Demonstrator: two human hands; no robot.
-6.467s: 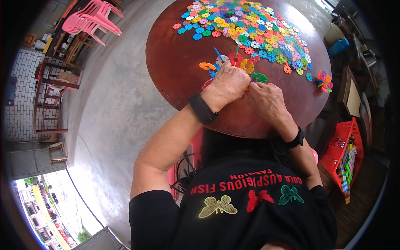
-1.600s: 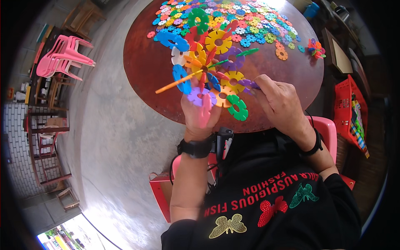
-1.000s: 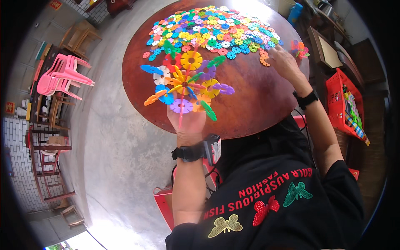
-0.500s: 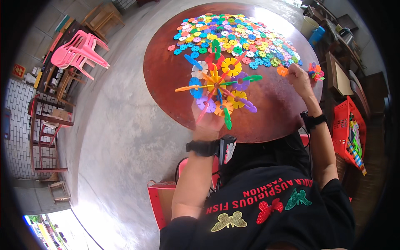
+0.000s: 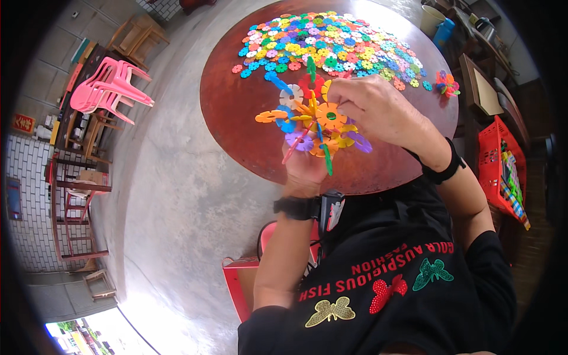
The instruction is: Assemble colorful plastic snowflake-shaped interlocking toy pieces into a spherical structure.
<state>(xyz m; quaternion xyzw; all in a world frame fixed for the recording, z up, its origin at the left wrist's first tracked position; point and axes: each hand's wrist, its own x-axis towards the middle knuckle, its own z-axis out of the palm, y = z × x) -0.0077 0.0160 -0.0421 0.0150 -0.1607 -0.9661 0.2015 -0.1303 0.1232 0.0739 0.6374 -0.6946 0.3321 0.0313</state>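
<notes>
Orange disc pinched at the face of a slotted-disc flower

The many-coloured flower assembly (image 5: pixel 303 122) sits just above the frame's centre, over the near left part of the round table (image 5: pixel 248 127). Below it, the left hand (image 5: pixel 309 168) bears it from underneath; its fingers are hidden, so how tightly they close cannot be told. That low hold seems meant to leave the spokes reachable. The right hand (image 5: pixel 381 109) comes in from the right, thumb and fingers apparently pinching an orange disc (image 5: pixel 338 123) by its right edge, probably to keep its other slots exposed.

Loose discs (image 5: pixel 331 44) spread across the upper middle, likely pushed back for working room. A smaller flower (image 5: pixel 448 83) stands near the table's right edge.

At right, a red basket (image 5: pixel 490 158) holds bright striped and checked pieces (image 5: pixel 510 177). A pale bucket (image 5: pixel 432 22) is at upper right, its contents not discernible, beside a blue container (image 5: pixel 444 33).
</notes>
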